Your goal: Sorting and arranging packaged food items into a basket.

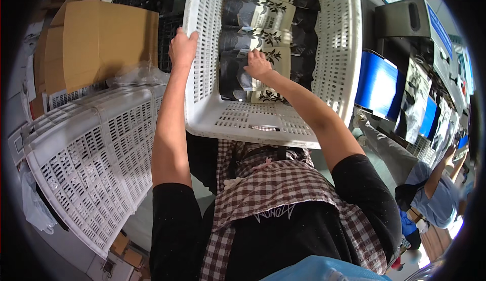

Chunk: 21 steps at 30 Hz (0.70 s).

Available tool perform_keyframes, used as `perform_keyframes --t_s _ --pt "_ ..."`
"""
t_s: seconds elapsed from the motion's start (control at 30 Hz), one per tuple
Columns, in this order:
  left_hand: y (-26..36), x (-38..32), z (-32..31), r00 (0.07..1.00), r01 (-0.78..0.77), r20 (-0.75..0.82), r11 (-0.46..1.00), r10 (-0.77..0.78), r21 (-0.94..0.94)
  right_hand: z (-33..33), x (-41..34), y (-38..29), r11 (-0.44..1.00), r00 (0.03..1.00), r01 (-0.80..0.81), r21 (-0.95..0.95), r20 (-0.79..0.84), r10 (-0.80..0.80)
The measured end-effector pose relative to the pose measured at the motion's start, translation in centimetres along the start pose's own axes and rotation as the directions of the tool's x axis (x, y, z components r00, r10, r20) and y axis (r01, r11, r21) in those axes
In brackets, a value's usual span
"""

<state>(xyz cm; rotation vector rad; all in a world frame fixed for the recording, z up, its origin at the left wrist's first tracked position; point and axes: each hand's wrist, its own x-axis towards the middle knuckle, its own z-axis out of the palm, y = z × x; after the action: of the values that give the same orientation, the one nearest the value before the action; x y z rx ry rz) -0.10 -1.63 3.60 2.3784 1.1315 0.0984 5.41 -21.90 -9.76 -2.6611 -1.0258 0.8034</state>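
Observation:
In front of me is a large white perforated plastic crate [338, 64]. My left hand [183, 49] grips its left rim, thumb towards the inside. Rows of overlapping printed pouches [271, 13], dark and cream with a leaf pattern, lie in the crate. My right hand [259, 64] rests on the front surface of a near pouch [281, 74], thumb and fingers spread. Another pouch [262, 96] shows partly from under it, close to the crate's near wall. A second column of dark pouches [303, 45] runs along the right, partly covered.
Stacked white crates [95, 159] stand at my left, below cardboard sheets [110, 42] and clear plastic film [138, 74]. On the right is a metal machine [402, 19] with blue panels [376, 83] and hanging printed film [414, 99]. Another person [433, 193] works beside it.

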Motion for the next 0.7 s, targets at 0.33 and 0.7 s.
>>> perform_keyframes --t_s 0.33,0.7 --pt "-0.2 -0.3 -1.0 1.000 -0.022 0.004 0.999 0.022 -0.031 -20.6 -16.7 2.9 0.896 0.640 0.442 0.054 -0.719 -0.272" --pt "0.1 -0.5 -1.5 0.998 -0.056 0.020 0.998 0.055 0.024 -26.4 -32.8 23.8 0.818 0.415 -0.360 0.448 -0.709 0.570"
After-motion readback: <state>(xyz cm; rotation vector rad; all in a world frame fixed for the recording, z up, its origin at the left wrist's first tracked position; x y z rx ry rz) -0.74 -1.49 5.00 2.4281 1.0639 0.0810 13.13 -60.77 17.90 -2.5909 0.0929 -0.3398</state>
